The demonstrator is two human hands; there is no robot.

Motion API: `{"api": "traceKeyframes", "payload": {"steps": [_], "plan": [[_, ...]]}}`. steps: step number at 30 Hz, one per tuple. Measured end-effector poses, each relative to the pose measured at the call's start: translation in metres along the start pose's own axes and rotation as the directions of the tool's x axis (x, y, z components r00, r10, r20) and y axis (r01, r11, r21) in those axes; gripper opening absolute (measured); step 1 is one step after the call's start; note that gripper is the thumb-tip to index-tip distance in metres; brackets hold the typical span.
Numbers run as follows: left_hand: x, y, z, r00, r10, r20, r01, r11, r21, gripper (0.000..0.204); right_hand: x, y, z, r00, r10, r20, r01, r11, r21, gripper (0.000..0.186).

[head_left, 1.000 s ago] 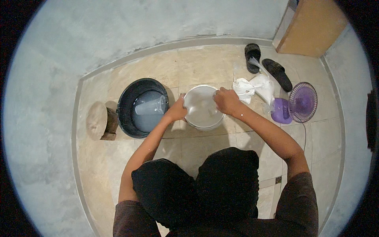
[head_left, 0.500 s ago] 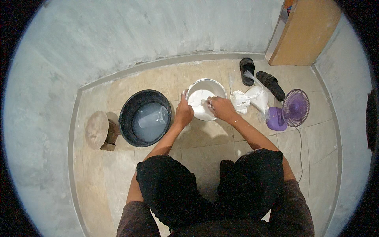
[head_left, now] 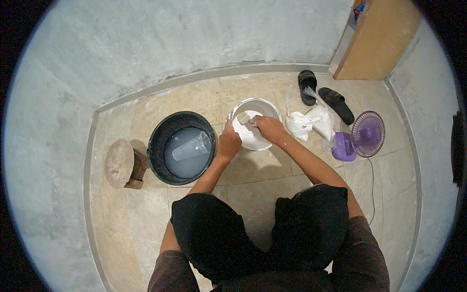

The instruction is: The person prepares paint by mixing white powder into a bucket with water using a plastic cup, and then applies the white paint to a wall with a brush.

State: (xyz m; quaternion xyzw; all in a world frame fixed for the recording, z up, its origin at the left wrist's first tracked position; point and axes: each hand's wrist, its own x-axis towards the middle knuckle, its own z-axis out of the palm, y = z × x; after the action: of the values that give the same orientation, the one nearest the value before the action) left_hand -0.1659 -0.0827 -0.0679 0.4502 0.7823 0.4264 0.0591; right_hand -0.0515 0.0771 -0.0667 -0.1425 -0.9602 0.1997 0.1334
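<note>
A white bucket (head_left: pixel 268 106) stands on the floor in front of me, with white paste (head_left: pixel 255 138) in it. My left hand (head_left: pixel 229 141) is closed on the bucket's left rim. Over the bucket's opening, my right hand (head_left: pixel 267 129) grips a short tool with a pale, flat end (head_left: pixel 244 118); its exact kind is unclear, and my fingers cover the handle. The tool's end points left and away from me, inside the bucket.
Left of the bucket sits a black tub (head_left: pixel 155 160) of cloudy water holding a clear plastic jug (head_left: pixel 187 147). Beyond it is a round-topped wooden stool (head_left: pixel 119 163). To the right are white plastic bags (head_left: pixel 318 120), black slides (head_left: pixel 336 104) and a purple fan (head_left: pixel 368 134) with its cord. A wooden door (head_left: pixel 379 39) stands far right.
My right hand has moved slightly away from me inside the bucket, and the tool's pale end shows more, now nearer the far-left wall. My left hand stays on the rim.
</note>
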Motion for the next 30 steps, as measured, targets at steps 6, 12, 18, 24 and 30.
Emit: {"api": "traceKeyframes", "payload": {"steps": [6, 12, 18, 24, 30], "plan": [[-0.006, 0.012, -0.006, 0.991, -0.135, 0.005, 0.135, 0.991, 0.007, 0.068, 0.0, -0.011, -0.016, 0.996, -0.093, -0.011, 0.094, 0.993, 0.066, 0.017], [-0.012, 0.014, -0.003, 0.991, -0.135, -0.003, 0.135, 0.991, -0.001, 0.067, -0.009, -0.021, -0.006, 0.998, 0.046, 0.037, -0.046, 0.999, 0.012, 0.016], [-0.011, 0.01, -0.002, 0.995, -0.098, 0.0, 0.097, 0.994, 0.048, 0.065, 0.0, -0.022, 0.001, 0.978, 0.199, -0.067, -0.18, 0.958, 0.222, 0.015], [-0.012, 0.014, -0.007, 0.989, -0.144, 0.042, 0.139, 0.984, 0.109, 0.066, 0.004, -0.019, -0.003, 0.982, 0.189, -0.026, -0.189, 0.982, -0.01, 0.018], [-0.008, -0.002, 0.005, 0.998, -0.063, 0.017, 0.059, 0.985, 0.163, 0.07, -0.001, -0.023, -0.005, 0.981, 0.193, -0.028, -0.194, 0.98, -0.05, 0.022]]}}
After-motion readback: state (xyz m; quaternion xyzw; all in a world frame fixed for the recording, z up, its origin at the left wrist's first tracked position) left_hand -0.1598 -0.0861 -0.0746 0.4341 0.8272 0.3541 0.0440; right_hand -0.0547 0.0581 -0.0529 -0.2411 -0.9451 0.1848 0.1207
